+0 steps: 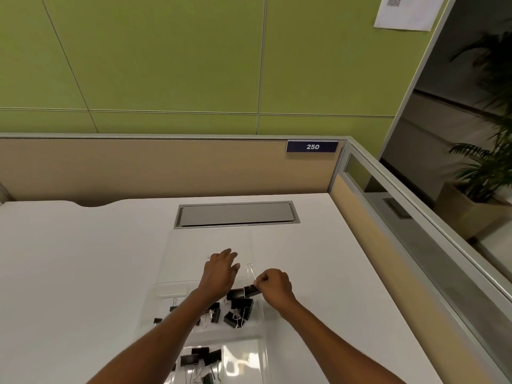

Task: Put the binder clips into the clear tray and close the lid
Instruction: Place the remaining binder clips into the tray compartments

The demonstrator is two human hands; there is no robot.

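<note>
Clip [250, 291]: axis L-R, handle away

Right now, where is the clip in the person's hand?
In the head view, the right hand pinches the clip over the clear tray, beside the left hand.

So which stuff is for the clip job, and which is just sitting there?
For the job:
binder clip, pinched by the right hand
left hand, open near the lid
clear tray, lid open
other clips already in the tray

Just sitting there:
grey desk flap
250 sign
potted plant
paper on the wall
</note>
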